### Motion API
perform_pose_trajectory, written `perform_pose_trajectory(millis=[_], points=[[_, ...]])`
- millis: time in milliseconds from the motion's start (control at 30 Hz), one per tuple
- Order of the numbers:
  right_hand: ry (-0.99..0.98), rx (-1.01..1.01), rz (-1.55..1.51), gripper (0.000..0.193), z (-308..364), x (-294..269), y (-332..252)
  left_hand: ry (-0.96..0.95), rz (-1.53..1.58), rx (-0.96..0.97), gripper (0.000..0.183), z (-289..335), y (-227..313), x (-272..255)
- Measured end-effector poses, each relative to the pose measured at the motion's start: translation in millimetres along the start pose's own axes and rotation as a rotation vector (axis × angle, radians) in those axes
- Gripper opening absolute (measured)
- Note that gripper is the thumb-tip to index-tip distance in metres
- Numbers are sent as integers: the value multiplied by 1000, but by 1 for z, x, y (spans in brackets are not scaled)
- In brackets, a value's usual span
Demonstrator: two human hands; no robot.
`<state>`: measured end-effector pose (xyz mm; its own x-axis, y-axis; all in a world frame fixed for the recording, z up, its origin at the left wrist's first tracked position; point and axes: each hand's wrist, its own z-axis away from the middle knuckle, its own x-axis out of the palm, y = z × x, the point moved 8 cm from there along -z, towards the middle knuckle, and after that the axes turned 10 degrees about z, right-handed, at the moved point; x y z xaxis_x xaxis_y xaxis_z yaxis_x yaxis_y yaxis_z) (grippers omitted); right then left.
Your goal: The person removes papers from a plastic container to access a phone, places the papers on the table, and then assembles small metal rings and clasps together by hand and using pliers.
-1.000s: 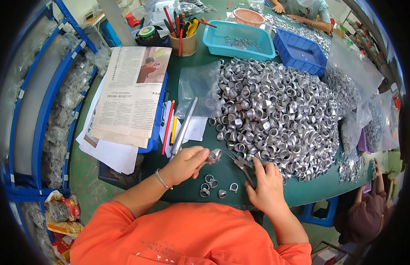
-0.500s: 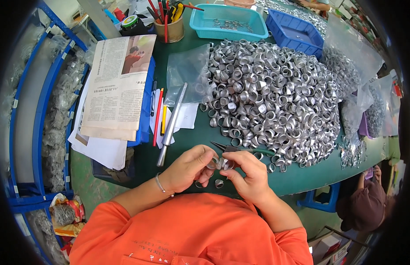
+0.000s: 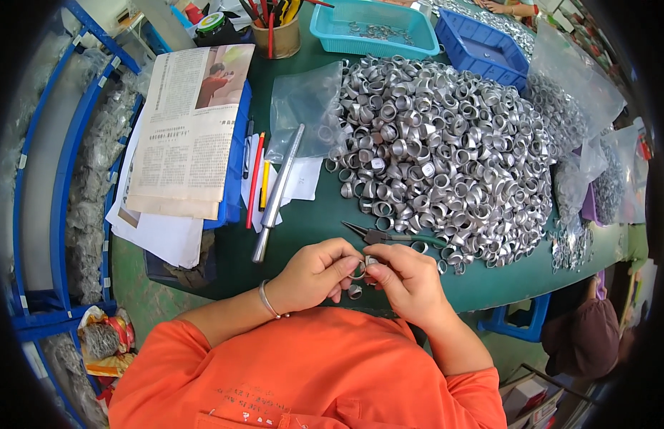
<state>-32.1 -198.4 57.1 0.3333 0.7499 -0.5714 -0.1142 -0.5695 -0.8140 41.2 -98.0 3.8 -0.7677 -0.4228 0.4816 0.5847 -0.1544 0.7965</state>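
Note:
Close to my body, both hands meet above the near table edge. My left hand (image 3: 319,273) is closed, pinching a silver ring (image 3: 357,272) between thumb and fingertips. Against it, my right hand (image 3: 409,280) is closed on a second silver ring (image 3: 371,261), partly covered by the fingers. Just below the fingertips lies a loose ring (image 3: 355,292). Beyond my right hand rest green-handled pliers (image 3: 377,235) with dark, pointed jaws. A large heap of silver rings (image 3: 446,157) spreads behind them. Left of it lies a tapered metal ring mandrel (image 3: 279,191).
A folded newspaper (image 3: 185,136) lies at left over a blue tray, beside red and yellow pens. At the back stand a tool cup (image 3: 277,39), a turquoise basket (image 3: 375,28) and a blue crate (image 3: 483,50). Bagged rings (image 3: 557,100) stand right; another person (image 3: 586,332) sits lower right.
My hands have drawn closer together, and the rings between them have turned and shifted slightly. The ring seen under my left fingers no longer shows. The whole view has tilted a little.

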Motion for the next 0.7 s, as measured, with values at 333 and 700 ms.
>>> perform_pose_trajectory(millis=[333, 700], points=[[-209, 192, -14, 33, 6, 13, 10, 37, -834, 624, 10, 12, 45, 15], [-70, -68, -38, 34, 3, 9, 5, 79, -235, 0, 15, 1, 12, -8]])
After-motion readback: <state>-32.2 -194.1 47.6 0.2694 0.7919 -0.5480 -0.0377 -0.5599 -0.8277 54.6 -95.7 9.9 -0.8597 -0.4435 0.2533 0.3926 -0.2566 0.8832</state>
